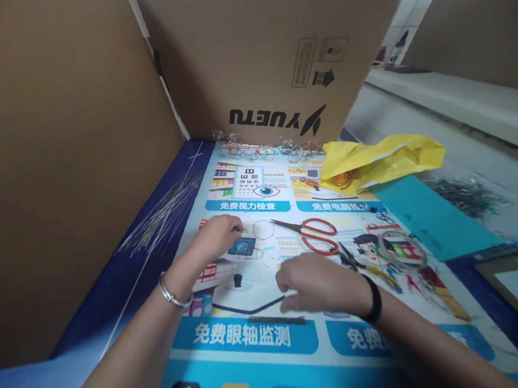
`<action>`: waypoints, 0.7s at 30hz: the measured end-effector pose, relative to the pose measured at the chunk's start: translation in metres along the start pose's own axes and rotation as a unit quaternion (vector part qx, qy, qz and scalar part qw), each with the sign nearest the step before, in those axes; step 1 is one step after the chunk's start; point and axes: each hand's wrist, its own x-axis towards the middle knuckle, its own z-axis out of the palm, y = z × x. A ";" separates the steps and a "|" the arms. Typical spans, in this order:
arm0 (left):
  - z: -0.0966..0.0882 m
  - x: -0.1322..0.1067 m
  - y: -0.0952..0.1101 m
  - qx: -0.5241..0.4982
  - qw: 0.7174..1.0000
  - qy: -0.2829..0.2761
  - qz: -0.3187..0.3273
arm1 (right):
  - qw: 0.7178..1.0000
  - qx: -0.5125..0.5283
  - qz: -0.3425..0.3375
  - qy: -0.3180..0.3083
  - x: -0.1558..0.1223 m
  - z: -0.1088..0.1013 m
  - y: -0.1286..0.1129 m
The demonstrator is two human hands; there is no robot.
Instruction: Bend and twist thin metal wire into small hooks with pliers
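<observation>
My left hand [220,237] is closed, its fingertips pinched together over the printed poster sheet [277,336]. Whatever it pinches is too small to make out. Just right of those fingertips, a thin wire loop [264,229] lies on the sheet. My right hand [313,280] hovers nearer to me, thumb and index finger apart, with nothing visible between them. Beyond it rest scissors [301,229] with orange handles, blades pointing left. Pliers [351,259] with yellow handles lie beside my right wrist, partly hidden by it.
Thin straight wires [162,216] lie in a bundle at the left. Tangled wire scraps [298,149] line the foot of the upright cardboard [257,56]. On the right are a yellow bag [382,157], a coiled wire ring [381,246], a teal sheet [426,219] and a dark wire heap [465,195].
</observation>
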 end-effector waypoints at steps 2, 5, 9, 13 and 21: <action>-0.002 0.000 -0.003 0.082 0.997 -0.010 -0.003 | 0.995 -0.075 -0.015 -0.065 -0.004 0.006 -0.015; 0.003 0.001 -0.007 0.132 0.990 -0.043 -0.012 | 0.990 -0.118 -0.023 -0.074 -0.002 0.019 -0.026; 0.009 0.004 -0.011 0.137 0.988 -0.074 -0.018 | 0.987 -0.121 -0.052 -0.091 0.003 0.024 -0.025; 0.010 0.002 -0.011 0.119 0.990 -0.075 -0.017 | 0.984 -0.128 -0.066 -0.106 0.004 0.021 -0.024; -0.009 -0.008 0.003 0.080 0.996 -0.032 0.026 | 0.996 -0.041 -0.078 -0.023 -0.004 0.004 -0.005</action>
